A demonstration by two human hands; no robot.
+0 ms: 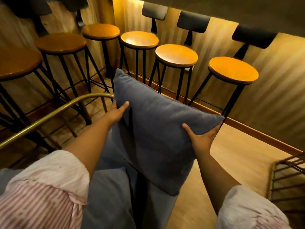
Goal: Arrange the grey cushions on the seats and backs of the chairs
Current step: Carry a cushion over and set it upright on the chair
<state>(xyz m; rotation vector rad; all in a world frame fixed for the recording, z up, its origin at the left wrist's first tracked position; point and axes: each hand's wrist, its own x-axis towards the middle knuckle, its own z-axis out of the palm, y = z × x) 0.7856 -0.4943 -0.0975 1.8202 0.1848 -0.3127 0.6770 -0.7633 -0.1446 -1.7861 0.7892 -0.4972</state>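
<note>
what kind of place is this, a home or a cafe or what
Probably a cafe or bar seating area. A row of tall bar stools with round wooden seats lines a counter lit from beneath. Both hands, left hand and right hand, hold a grey cushion above a brass-framed chair.

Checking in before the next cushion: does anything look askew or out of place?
Nothing looks damaged or spilled. The grey cushion is tilted, one corner up, but both the left hand and right hand hold it mid-placement. The bar stools stand upright in a row.
</note>
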